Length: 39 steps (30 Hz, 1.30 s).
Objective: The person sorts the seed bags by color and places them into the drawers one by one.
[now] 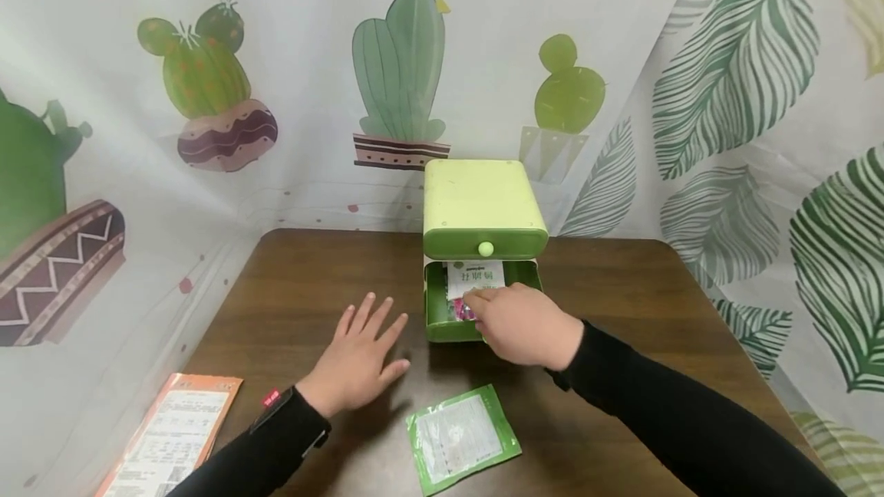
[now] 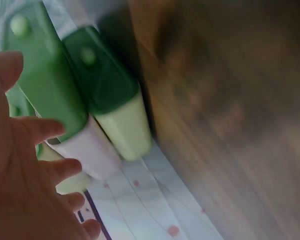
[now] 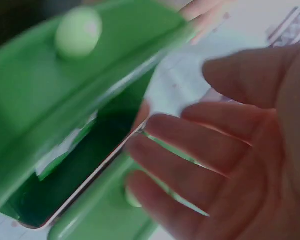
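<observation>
A small green drawer cabinet (image 1: 479, 194) stands at the back of the table, a lower drawer (image 1: 449, 333) pulled out towards me. Inside that drawer lies a packet (image 1: 476, 274) with a white top and a colourful lower part, partly covered by my right hand (image 1: 528, 324). This hand hovers at the drawer's front right, and in the right wrist view its fingers (image 3: 190, 150) are loosely extended with nothing between them. My left hand (image 1: 361, 363) spreads its fingers left of the drawer, holding nothing. Between my forearms, a green-edged packet (image 1: 459, 439) with a pale label lies on the table.
At the near left edge lies an orange packet (image 1: 173, 436) with a printed white panel. The shut upper drawer has a round pale knob (image 1: 486, 249). A cloth (image 1: 311, 98) printed with cacti and leaves hangs behind and beside the brown table (image 1: 318, 267).
</observation>
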Tool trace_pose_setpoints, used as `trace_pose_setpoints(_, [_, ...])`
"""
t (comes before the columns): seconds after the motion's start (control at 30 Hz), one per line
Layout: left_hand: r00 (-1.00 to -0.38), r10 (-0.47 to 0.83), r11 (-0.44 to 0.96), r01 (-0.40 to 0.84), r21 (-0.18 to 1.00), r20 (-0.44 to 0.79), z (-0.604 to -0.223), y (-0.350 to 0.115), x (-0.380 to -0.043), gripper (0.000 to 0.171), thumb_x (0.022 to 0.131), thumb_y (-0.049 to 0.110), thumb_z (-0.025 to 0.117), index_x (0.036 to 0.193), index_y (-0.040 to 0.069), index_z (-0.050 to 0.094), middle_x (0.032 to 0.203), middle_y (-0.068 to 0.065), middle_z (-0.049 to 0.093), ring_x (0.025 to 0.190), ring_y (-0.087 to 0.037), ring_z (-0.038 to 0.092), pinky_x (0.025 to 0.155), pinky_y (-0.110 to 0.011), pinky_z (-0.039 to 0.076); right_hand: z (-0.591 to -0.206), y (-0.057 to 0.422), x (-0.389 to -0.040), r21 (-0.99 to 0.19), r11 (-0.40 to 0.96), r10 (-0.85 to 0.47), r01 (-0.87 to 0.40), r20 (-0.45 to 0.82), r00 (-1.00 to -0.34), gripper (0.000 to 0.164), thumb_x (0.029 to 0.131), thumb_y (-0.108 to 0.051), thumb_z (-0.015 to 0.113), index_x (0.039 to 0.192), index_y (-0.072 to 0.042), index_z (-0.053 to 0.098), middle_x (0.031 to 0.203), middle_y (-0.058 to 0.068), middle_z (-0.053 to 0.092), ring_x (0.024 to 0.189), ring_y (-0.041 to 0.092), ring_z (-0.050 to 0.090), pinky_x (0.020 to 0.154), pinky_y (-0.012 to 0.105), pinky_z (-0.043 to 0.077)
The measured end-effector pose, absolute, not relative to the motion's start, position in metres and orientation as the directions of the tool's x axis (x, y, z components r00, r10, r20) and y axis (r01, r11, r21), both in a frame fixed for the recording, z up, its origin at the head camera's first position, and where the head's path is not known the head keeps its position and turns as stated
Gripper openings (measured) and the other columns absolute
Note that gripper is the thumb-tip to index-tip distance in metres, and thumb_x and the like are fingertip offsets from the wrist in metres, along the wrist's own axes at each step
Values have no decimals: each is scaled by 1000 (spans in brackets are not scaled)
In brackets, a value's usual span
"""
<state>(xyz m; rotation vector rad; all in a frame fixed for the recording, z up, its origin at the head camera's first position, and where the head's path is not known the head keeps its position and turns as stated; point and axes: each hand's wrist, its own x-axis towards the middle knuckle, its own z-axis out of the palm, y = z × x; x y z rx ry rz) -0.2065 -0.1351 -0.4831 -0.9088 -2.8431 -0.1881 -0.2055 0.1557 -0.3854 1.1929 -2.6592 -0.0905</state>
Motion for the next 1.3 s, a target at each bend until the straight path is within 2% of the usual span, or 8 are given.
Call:
trace_pose_setpoints(0.1, [-782, 582, 793, 607, 59, 223, -488, -129, -187, 81, 95, 54, 59, 158, 14, 30, 163, -18, 15, 149, -41, 4, 115, -60, 8, -393, 160, -183, 205, 615, -769, -761, 367, -523, 45, 89, -20, 69, 128, 1, 63, 116, 11, 68, 105, 24, 66, 83, 42, 54])
trace_pose_setpoints(0.2, [-770, 592, 786, 617, 42, 237, -490, -123, -167, 90, 91, 58, 62, 160, 14, 25, 164, -17, 9, 148, -42, 1, 114, -62, 9, -408, 162, -164, 256, 550, -790, -795, 469, -395, 44, 94, -21, 58, 131, 3, 61, 125, 16, 65, 117, 30, 61, 94, 45, 50])
trace_pose_setpoints(0.37, [-766, 626, 770, 637, 40, 144, -493, -108, -134, 100, 86, 69, 59, 160, 12, 23, 163, -19, 7, 145, -50, 2, 109, -70, 11, -444, 167, -143, 319, 429, -862, -845, 423, -278, 54, 98, -28, 50, 140, 4, 53, 142, 20, 53, 133, 32, 48, 105, 45, 42])
trace_pose_setpoints(0.47, [-714, 698, 714, 700, 26, 59, -498, -98, -122, 98, 86, 71, 56, 158, 10, 29, 162, -20, 17, 144, -50, 13, 108, -71, 16, -466, 175, -132, 264, 391, -908, -882, 270, -322, 72, 93, -39, 63, 148, 3, 44, 153, 20, 40, 142, 31, 36, 108, 44, 38])
trace_pose_setpoints(0.6, [-565, 825, 565, 825, -26, -19, -507, -89, -120, 78, 92, 67, 52, 146, 11, 52, 151, -12, 44, 137, -31, 42, 108, -62, 27, -487, 184, -123, 157, 440, -898, -884, 42, -439, 88, 90, -54, 66, 153, -1, 35, 160, 18, 27, 145, 30, 29, 108, 43, 38])
trace_pose_setpoints(0.77, [-484, 872, 484, 875, -21, -76, -516, -85, -124, 62, 93, 65, 52, 128, 16, 69, 135, -4, 60, 122, -19, 57, 105, -55, 36, -501, 184, -126, 149, 498, -854, -854, -86, -513, 83, 90, -58, 64, 149, -4, 44, 153, 16, 40, 137, 28, 42, 103, 40, 43])
trace_pose_setpoints(1.03, [-517, 853, 518, 855, -4, -67, -520, -77, -127, 46, 89, 59, 65, 111, 19, 72, 126, -1, 65, 117, -18, 59, 100, -46, 44, -512, 170, -125, 320, 470, -853, -822, -74, -517, 48, 93, -41, 66, 128, -7, 66, 125, 9, 63, 112, 21, 61, 90, 32, 50])
trace_pose_setpoints(1.3, [-484, 875, 482, 872, -81, 0, -523, -77, -124, 41, 92, 44, 67, 122, 16, 68, 115, 1, 67, 108, -18, 63, 96, -44, 46, -529, 150, -119, 533, 424, -883, -732, 64, -465, 26, 88, -28, 59, 101, -7, 69, 91, 10, 69, 82, 19, 66, 73, 28, 54])
